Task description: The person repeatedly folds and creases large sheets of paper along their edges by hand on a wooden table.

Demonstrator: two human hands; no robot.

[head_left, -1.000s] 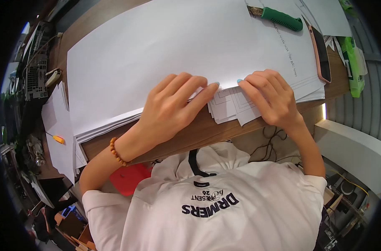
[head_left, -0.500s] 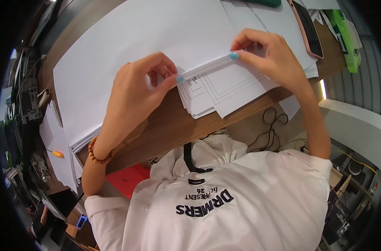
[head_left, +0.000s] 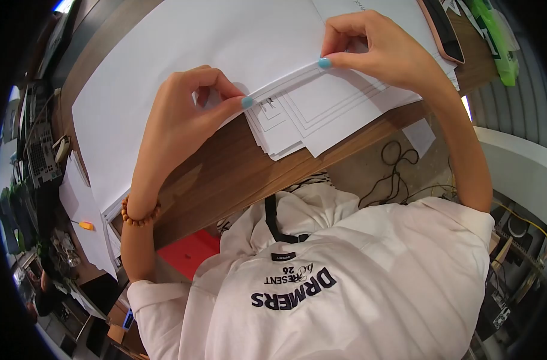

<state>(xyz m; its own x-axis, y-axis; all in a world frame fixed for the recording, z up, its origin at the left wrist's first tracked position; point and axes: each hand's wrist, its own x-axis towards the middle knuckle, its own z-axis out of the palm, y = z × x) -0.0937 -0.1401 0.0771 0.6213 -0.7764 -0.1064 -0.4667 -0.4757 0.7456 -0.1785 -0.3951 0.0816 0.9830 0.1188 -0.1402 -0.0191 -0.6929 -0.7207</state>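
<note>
Between my two hands runs a narrow folded edge of white paper (head_left: 285, 81), slightly bowed. My left hand (head_left: 186, 114) pinches its left end between thumb and fingers; my right hand (head_left: 384, 54) pinches the right end the same way. Both thumbnails are light blue. Just below the fold lie printed sheets (head_left: 327, 114) with line drawings, stacked unevenly and reaching past the table edge. Under and behind my hands spreads a large white sheet (head_left: 135, 72). Some fingertips are hidden behind the fold.
A phone (head_left: 441, 30) in a pink case lies at the upper right, beside a green item (head_left: 495, 48). The wooden table edge (head_left: 237, 162) runs in front of me. On the left are a keyboard (head_left: 42, 144) and an orange-handled tool (head_left: 86, 225). A black cable (head_left: 393, 174) lies below.
Both hands and the papers sit higher and slightly further left in the view, which has shifted. My pinches on the folded edge stay as they were.
</note>
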